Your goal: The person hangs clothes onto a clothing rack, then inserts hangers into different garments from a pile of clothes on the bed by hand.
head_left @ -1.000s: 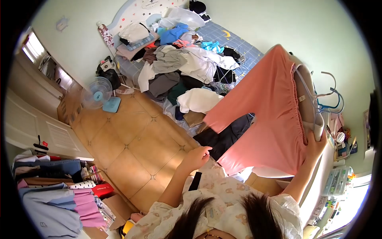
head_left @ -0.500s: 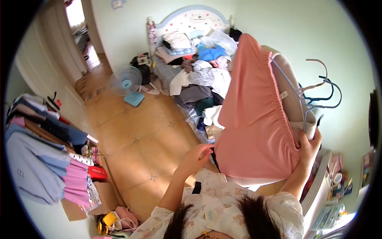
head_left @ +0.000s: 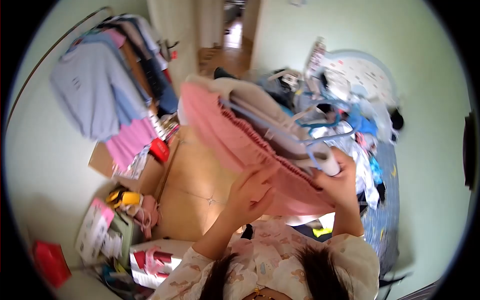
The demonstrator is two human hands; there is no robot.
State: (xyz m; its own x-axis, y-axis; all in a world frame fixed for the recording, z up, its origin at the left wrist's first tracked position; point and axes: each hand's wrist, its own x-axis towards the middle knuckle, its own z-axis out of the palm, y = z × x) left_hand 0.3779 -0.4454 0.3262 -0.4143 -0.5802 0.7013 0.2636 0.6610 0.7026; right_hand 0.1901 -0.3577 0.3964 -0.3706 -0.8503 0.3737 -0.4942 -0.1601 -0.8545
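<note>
The pink trousers (head_left: 224, 142) hung before you, a beige garment (head_left: 252, 95) just behind them. Your right hand (head_left: 341, 175) was closed on the trousers' waist end; your left hand (head_left: 252, 195) was half-curled at their front, its hold unclear. Hanger hooks (head_left: 330, 137) showed above the waistband (head_left: 270, 150). Sound handling required a firm right grip, hooks untangled, elastic evenly spread.

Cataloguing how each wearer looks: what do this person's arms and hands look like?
The left hand and right hand show no gloves, watch or bracelet. Both forearms are bare below short, loose, whitish sleeves with a brownish print, its detail blurred.
</note>
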